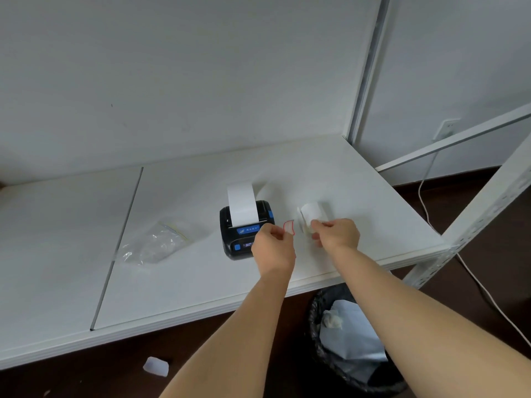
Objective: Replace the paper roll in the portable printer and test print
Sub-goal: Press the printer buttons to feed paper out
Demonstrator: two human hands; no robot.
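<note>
Red-edged sticker (289, 227) pinched by left hand (273, 248); paper roll (311, 216) gripped by right hand (337, 234). Risk: loose roll unspooling over bench (201, 282) edge.

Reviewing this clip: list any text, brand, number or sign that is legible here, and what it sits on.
Nothing can be read for certain.
Printer blue label: white logo and characters, too blurred to read.
Printer display: lit marks, too small to read.
Red-edged sticker pinched by the left hand: no text visible.
Paper roll in the right hand: blank.
</note>
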